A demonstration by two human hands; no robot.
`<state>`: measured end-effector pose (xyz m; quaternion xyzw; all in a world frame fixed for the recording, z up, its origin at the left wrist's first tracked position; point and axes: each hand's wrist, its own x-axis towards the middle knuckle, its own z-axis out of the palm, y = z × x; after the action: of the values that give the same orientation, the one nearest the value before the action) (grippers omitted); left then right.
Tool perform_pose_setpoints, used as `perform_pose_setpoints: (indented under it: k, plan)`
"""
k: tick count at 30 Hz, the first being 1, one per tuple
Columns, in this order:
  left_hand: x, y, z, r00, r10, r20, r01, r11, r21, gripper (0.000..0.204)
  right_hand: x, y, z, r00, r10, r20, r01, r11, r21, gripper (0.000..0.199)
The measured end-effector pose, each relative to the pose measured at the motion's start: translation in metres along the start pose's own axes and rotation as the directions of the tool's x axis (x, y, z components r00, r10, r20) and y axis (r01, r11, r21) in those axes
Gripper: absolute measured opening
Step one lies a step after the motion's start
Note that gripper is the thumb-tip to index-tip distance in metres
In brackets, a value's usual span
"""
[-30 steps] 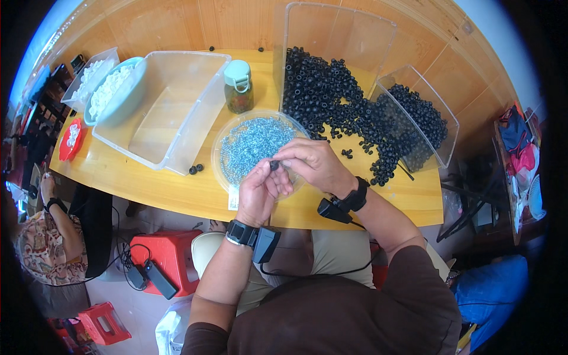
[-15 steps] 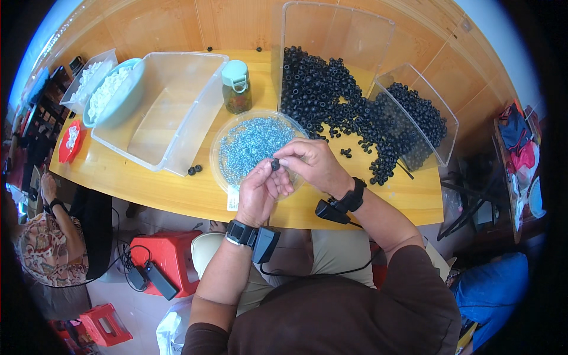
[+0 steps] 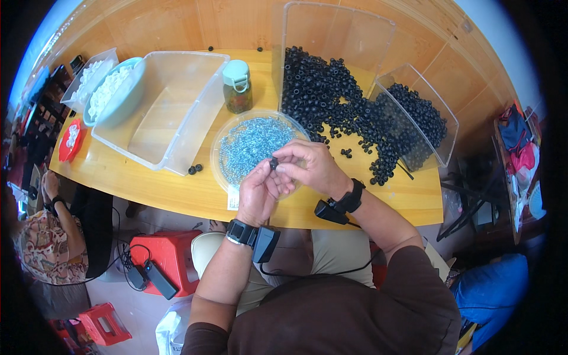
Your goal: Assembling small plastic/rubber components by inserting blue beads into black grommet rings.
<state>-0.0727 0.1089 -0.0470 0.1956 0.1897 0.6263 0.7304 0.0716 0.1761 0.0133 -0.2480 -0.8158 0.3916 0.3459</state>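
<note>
A small black round plastic part [image 3: 273,164] is held between both hands over the near side of a round clear tub [image 3: 216,171] of small shiny bluish pieces [image 3: 251,142]. My left hand [image 3: 260,192], palm up, pinches the part between thumb and fingertips, its other fingers curled. From the right, my right hand [image 3: 313,167] closes its thumb and forefinger on the same part. Whether a tiny piece is also in the right fingertips is too small to tell. Similar black parts [image 3: 322,83] lie in a big heap beyond my right hand.
Behind the heap stands a clear bin [image 3: 331,23], with another tipped bin [image 3: 452,136] to its right. Left are a large translucent box [image 3: 204,118], a green-lidded bottle [image 3: 236,89], a bowl of white pieces [image 3: 139,80] and a red dish [image 3: 66,151]. Another person's hand [image 3: 50,184] shows far left.
The black part and the right fingertips have shifted very slightly left, and the right fingers have changed their bend a little. Both hands otherwise keep their place over the tub.
</note>
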Motion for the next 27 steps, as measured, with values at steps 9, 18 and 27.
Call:
perform_pose_setpoints:
  k: [9, 18, 27]
  plan:
    - [0.000, -0.008, -0.006, 0.997, 0.063, -0.034, -0.064, 0.998, -0.021, 0.028, -0.004, 0.011, 0.013, 0.989, -0.121, -0.083, 0.108, 0.983, -0.146, 0.028]
    - [-0.002, -0.013, 0.003, 0.989, 0.117, -0.088, -0.118, 0.993, -0.010, 0.027, -0.008, 0.019, 0.024, 0.978, -0.107, -0.178, 0.088, 0.990, -0.113, 0.026]
    - [-0.003, -0.020, 0.004, 0.979, 0.182, -0.090, -0.188, 0.981, -0.054, 0.021, -0.010, 0.025, 0.028, 0.966, -0.151, -0.208, 0.138, 0.987, -0.077, 0.025]
